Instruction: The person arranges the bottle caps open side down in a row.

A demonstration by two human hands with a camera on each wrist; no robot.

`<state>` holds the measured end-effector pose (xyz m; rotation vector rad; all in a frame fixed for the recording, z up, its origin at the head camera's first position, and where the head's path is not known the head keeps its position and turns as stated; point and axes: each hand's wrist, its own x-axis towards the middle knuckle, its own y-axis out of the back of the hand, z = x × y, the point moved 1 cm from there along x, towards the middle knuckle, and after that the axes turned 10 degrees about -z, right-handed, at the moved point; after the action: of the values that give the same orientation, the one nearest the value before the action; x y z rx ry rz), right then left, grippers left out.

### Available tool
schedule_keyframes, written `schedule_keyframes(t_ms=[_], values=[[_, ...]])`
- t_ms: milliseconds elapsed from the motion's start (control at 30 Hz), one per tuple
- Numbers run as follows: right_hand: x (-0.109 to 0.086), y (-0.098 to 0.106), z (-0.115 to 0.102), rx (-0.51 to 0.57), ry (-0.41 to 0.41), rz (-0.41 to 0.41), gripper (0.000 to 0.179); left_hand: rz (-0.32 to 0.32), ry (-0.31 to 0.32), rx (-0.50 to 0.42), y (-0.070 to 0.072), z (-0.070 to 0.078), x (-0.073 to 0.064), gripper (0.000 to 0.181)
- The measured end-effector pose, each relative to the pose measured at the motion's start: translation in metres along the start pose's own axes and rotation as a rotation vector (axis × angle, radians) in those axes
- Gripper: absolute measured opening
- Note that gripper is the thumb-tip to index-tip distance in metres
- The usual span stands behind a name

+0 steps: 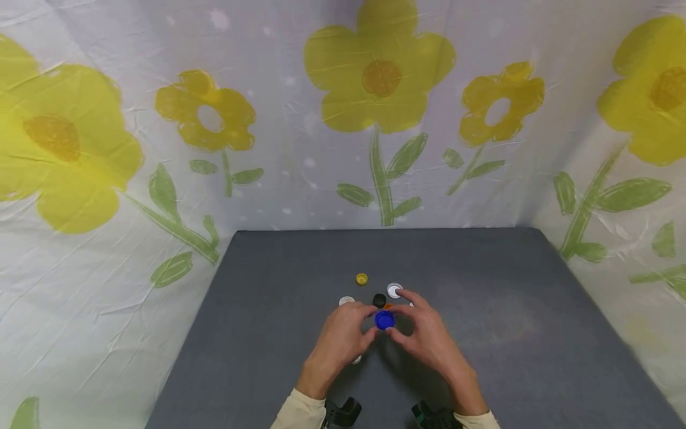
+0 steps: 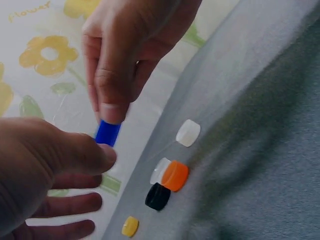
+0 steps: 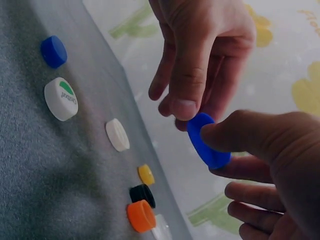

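A blue cap (image 1: 384, 320) was held above the desk (image 1: 493, 268), roughly midway between its left and right edges — pinched at opposite sides by the left hand (image 1: 343, 332) and the right hand (image 1: 429, 336). On the desk, a yellow cap (image 1: 361, 279) was placed nearest the far edge; a black cap (image 2: 158, 196) was seen just beside an orange cap (image 2: 175, 175).
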<state>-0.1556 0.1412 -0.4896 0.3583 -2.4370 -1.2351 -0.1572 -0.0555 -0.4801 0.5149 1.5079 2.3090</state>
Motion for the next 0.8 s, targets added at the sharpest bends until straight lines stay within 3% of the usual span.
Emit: schedule_keyframes(t_ms=[433,667,800], values=[[-0.0014,0.0029,0.0003,0.192,-0.106,-0.028,0.021,0.209,-0.126,-0.026,-0.0020,-0.0010,-0.0037,0.028],[-0.0019,0.0005,-0.0008,0.273,-0.181,-0.068,0.029,0.212,-0.109,-0.066,-0.0019,-0.0013,-0.0031,0.022],[-0.0022,-0.0012,0.0000,0.275,-0.165,-0.042,0.032,0.199,-0.066,-0.133,-0.0014,-0.0022,-0.0035,0.019]])
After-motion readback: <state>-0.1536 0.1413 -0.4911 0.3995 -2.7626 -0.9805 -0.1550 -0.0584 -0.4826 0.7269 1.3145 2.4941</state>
